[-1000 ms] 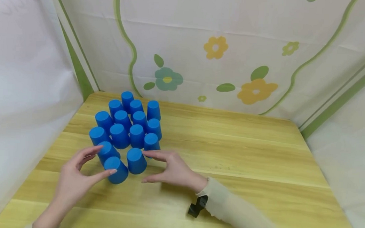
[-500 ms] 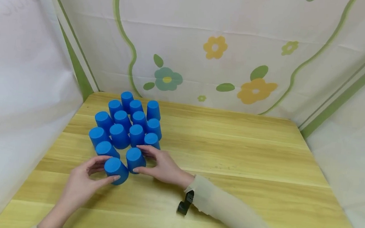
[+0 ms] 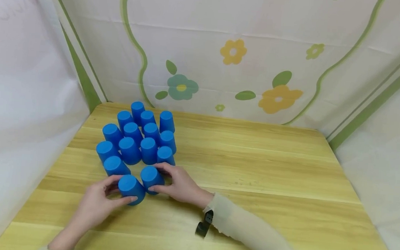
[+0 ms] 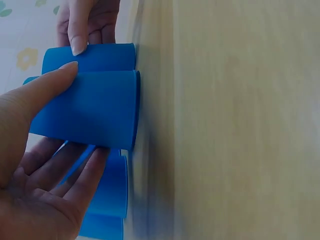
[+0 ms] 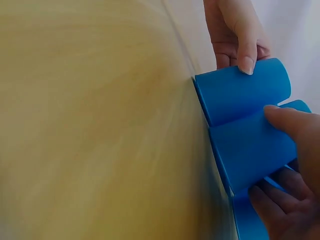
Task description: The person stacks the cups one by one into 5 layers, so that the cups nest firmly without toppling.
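Note:
Several blue cups stand upside down in a cluster on the wooden table. In the head view my left hand (image 3: 95,202) grips the nearest cup (image 3: 132,192) between thumb and fingers. My right hand (image 3: 184,187) holds the cup just to its right (image 3: 152,180) the same way. The two held cups stand side by side, seemingly touching, rims down. The left wrist view shows the left thumb on the near side of its cup (image 4: 90,107) and fingers under its far side. In the right wrist view, the right thumb presses its cup (image 5: 255,147); fingers curl behind it.
Just beyond the left hand stands another blue cup (image 3: 116,165), with further cups (image 3: 129,151) in rows behind. The wooden table (image 3: 268,182) extends right. White curtains with flower prints (image 3: 278,99) enclose the back and sides. A black wrist device (image 3: 205,224) hangs at the right sleeve.
Both hands have closed round the two nearest cups. The left hand came nearer and right to reach its cup. Both cups have shifted slightly right and toward me.

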`<action>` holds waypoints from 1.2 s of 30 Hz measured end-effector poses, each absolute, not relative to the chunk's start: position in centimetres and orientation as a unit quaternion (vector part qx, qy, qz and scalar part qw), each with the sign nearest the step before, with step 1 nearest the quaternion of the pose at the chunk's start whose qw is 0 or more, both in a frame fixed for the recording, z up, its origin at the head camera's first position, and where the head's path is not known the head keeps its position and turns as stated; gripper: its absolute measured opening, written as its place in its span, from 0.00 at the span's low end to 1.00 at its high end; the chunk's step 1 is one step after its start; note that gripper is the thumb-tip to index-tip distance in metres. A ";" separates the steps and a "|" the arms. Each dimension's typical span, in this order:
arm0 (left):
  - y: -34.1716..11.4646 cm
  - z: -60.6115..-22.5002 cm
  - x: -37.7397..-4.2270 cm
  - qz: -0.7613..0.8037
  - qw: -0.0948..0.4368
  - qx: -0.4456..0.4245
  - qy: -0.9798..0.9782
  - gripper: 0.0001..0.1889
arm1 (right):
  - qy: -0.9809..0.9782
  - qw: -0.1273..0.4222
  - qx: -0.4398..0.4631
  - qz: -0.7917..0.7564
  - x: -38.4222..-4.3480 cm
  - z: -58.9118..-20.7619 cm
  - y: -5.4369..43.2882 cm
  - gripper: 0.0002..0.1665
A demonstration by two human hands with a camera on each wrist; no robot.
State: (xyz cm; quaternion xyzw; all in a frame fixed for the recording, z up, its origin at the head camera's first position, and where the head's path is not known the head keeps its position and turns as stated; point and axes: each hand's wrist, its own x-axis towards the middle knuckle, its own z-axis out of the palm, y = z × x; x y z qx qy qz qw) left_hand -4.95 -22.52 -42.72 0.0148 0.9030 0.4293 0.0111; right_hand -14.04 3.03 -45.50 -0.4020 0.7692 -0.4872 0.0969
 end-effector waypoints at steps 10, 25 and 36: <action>-19.5 -43.1 -6.3 0.464 0.043 0.072 0.882 0.30 | 0.768 0.103 -0.364 -0.517 -13.8 -45.0 8.0 0.31; -10.5 -43.8 -10.0 0.493 0.098 0.196 0.842 0.31 | 0.818 0.034 -0.240 -0.522 -13.9 -44.5 17.0 0.32; -4.1 -43.8 -14.6 0.493 0.126 0.218 0.833 0.31 | 0.842 -0.016 -0.115 -0.526 -14.7 -44.5 23.8 0.36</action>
